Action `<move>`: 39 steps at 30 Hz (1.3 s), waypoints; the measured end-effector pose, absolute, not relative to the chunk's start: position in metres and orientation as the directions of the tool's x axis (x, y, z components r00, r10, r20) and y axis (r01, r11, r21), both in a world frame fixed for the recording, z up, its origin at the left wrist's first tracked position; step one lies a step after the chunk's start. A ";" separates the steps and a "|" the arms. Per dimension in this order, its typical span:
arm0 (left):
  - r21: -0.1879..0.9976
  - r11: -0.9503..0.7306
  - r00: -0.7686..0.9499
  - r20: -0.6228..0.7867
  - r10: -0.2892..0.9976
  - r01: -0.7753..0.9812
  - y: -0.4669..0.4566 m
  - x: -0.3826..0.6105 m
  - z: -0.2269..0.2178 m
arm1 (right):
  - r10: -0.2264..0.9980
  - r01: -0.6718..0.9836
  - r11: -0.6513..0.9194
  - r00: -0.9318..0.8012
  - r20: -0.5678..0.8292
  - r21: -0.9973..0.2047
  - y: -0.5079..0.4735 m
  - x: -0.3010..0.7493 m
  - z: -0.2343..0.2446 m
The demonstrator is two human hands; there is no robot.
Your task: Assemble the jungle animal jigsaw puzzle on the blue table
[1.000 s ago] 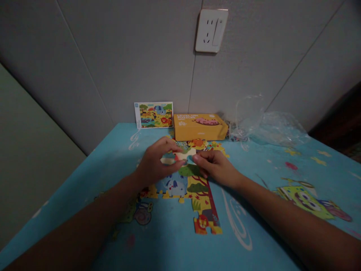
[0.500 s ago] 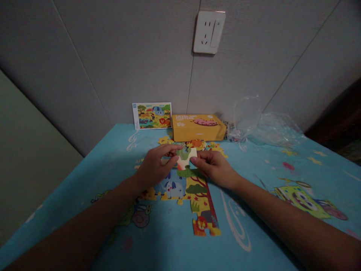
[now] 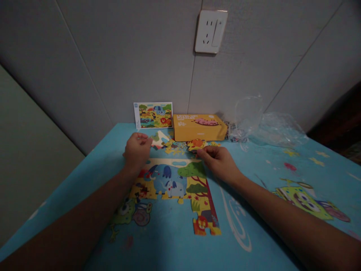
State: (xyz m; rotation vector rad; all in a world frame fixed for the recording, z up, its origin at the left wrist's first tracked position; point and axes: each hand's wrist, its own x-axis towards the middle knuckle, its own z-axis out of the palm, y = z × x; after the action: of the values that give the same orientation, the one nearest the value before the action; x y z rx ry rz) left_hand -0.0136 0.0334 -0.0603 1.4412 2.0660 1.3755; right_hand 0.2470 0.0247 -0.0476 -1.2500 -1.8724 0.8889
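My left hand [image 3: 137, 150] is closed in a pinch on a cream and green puzzle piece [image 3: 159, 138], held beyond the left end of the joined puzzle. My right hand [image 3: 218, 162] pinches the edge of a yellow and orange puzzle piece [image 3: 196, 145] at the loose pieces by the box. Below both hands lies the partly joined puzzle [image 3: 170, 178], showing two blue elephants, a tree and, at its lower right, a lion. My left wrist and forearm cover part of its left side.
A yellow puzzle box [image 3: 199, 128] stands by the wall, with a picture card [image 3: 153, 116] upright to its left. Loose puzzle pieces [image 3: 175, 147] lie before the box. Crumpled clear plastic [image 3: 278, 130] is at the back right on the blue patterned tablecloth [image 3: 254, 241].
My left hand has moved back and left with the cream and green piece. My right hand has let go of that piece and is now at the orange one. The puzzle's top is uncovered.
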 end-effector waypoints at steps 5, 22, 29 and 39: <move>0.674 0.202 -0.487 0.264 0.832 0.710 0.034 -0.014 -0.063 | 0.934 0.503 0.326 -0.302 0.191 -0.800 0.025 0.248 -0.050; 0.371 -0.092 0.019 0.194 0.981 0.924 0.026 -0.002 -0.062 | 0.784 0.803 0.542 -0.377 0.494 -0.247 0.053 0.263 -0.061; 0.394 -0.168 0.086 0.218 0.972 0.903 0.029 -0.005 -0.058 | 0.786 0.789 0.553 -0.389 0.480 -0.266 0.050 0.264 -0.055; 0.381 0.023 -0.123 0.241 0.963 0.924 0.032 -0.006 -0.056 | 0.773 0.761 0.561 -0.340 0.536 -0.325 0.044 0.262 -0.051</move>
State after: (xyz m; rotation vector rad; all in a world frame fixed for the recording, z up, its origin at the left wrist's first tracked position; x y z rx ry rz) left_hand -0.0056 0.0317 -0.0559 2.0226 2.1846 0.6974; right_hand 0.2616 0.0444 -0.0514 -1.2241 -2.1381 0.0217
